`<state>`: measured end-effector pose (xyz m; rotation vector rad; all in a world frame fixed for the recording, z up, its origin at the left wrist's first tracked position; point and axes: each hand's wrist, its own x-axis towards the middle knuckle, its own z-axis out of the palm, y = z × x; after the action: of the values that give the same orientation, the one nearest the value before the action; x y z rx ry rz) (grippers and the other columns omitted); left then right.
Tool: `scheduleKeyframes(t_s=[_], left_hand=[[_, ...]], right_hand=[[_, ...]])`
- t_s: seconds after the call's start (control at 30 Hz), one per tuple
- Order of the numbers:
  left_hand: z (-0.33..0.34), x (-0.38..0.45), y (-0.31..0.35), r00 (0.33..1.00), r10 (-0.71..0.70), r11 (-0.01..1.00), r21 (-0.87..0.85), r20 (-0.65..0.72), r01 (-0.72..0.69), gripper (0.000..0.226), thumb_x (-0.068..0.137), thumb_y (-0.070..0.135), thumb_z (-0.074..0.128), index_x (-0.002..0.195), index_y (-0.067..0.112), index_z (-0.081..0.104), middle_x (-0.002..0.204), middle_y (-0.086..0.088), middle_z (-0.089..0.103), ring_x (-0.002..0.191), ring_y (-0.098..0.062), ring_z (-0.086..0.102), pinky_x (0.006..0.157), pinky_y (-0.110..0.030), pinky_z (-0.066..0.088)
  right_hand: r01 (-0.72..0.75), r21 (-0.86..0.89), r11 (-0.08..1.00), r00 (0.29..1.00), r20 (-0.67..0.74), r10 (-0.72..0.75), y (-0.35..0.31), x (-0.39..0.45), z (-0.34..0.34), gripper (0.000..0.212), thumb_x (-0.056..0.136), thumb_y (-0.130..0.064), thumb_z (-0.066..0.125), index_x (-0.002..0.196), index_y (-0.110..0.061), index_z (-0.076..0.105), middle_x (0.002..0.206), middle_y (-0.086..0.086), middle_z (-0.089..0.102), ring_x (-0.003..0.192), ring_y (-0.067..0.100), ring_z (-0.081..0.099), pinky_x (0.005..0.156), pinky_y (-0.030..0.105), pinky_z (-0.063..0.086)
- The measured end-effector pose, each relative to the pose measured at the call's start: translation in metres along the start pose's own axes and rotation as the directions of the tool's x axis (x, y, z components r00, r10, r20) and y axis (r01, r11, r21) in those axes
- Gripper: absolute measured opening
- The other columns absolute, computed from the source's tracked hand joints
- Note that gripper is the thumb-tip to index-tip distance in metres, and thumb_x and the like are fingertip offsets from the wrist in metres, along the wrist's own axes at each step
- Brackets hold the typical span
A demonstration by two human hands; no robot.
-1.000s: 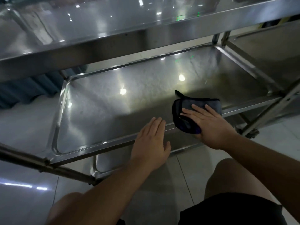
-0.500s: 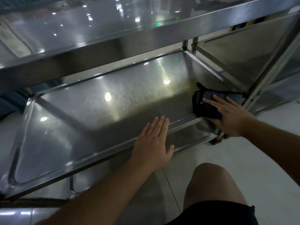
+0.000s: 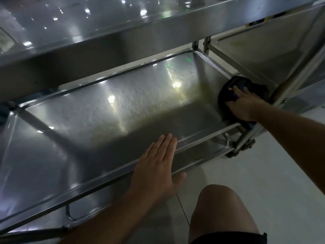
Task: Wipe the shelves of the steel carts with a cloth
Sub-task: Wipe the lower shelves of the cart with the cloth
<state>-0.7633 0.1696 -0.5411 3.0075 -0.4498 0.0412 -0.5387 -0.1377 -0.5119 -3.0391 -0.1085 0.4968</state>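
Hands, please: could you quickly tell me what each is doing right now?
Left hand: open, flat on the shelf rim.
Right hand: open, pressing the cloth.

The person is wearing black shorts (image 3: pixel 228 237) whose hem is ending above a bare knee (image 3: pixel 219 196). Both forearms are showing bare, with no sleeves reaching them. The left hand (image 3: pixel 154 171) and right hand (image 3: pixel 243 104) are showing bare too.

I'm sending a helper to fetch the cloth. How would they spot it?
Find the steel cart's middle shelf, below the top shelf. At its right end, the right hand presses a dark cloth: the only soft, dark thing on the shiny steel.
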Motion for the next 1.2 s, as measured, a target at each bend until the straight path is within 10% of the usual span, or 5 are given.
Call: scheduleKeyframes(t_s=[0.47, 0.63, 0.8, 0.97, 1.2], left_hand=[[0.003, 0.001, -0.003, 0.999, -0.038, 0.999, 0.016, -0.010, 0.038, 0.092, 0.098, 0.069, 0.040, 0.170, 0.017, 0.014, 0.178, 0.001, 0.004, 0.163, -0.013, -0.001, 0.132, -0.038, 0.010], [0.002, 0.002, -0.001, 0.999, -0.034, 0.999, 0.009, -0.007, 0.035, 0.092, 0.096, 0.067, 0.045, 0.169, 0.017, 0.018, 0.177, 0.002, 0.008, 0.163, -0.014, 0.002, 0.129, -0.039, 0.010], [0.002, 0.000, 0.000, 0.999, -0.028, 1.000, -0.003, -0.032, 0.028, 0.092, 0.094, 0.065, 0.052, 0.167, 0.015, 0.027, 0.176, -0.001, 0.018, 0.163, -0.016, 0.011, 0.128, -0.040, 0.017], [0.004, 0.004, 0.000, 0.997, -0.023, 1.000, 0.013, -0.068, 0.024, 0.086, 0.096, 0.063, 0.052, 0.165, 0.015, 0.032, 0.175, -0.001, 0.022, 0.162, -0.017, 0.013, 0.129, -0.039, 0.017], [0.001, 0.000, -0.006, 0.998, -0.054, 0.998, 0.016, -0.040, 0.055, 0.083, 0.099, 0.061, 0.051, 0.166, 0.016, 0.031, 0.175, 0.000, 0.021, 0.162, -0.015, 0.012, 0.129, -0.040, 0.019]], right_hand=[[0.180, 0.181, 0.967, 0.981, -0.099, -0.164, -0.047, 0.038, -0.013, 0.068, 0.105, -0.053, 0.036, 0.164, -0.028, 0.015, 0.172, 0.004, 0.007, 0.158, 0.030, 0.005, 0.127, 0.045, 0.007], [0.396, 0.102, 0.913, 0.918, -0.026, -0.395, -0.021, -0.020, 0.001, 0.070, 0.091, -0.068, 0.032, 0.156, -0.056, 0.010, 0.163, -0.032, 0.004, 0.152, -0.003, -0.002, 0.126, 0.037, 0.006], [0.151, 0.051, 0.987, 0.981, -0.131, -0.143, -0.017, 0.064, -0.034, 0.063, 0.106, -0.046, 0.043, 0.163, -0.032, 0.019, 0.172, 0.004, 0.012, 0.157, 0.031, 0.012, 0.127, 0.049, 0.012], [0.065, 0.127, 0.990, 0.989, -0.140, -0.047, -0.050, 0.120, -0.046, 0.076, 0.096, -0.063, 0.031, 0.163, -0.032, 0.013, 0.172, 0.006, 0.005, 0.157, 0.034, 0.007, 0.126, 0.051, 0.009], [0.584, 0.094, 0.806, 0.810, -0.138, -0.570, -0.140, 0.047, 0.003, 0.066, 0.099, -0.059, 0.041, 0.160, -0.037, 0.025, 0.168, -0.013, 0.019, 0.156, 0.016, 0.009, 0.126, 0.040, 0.008]])
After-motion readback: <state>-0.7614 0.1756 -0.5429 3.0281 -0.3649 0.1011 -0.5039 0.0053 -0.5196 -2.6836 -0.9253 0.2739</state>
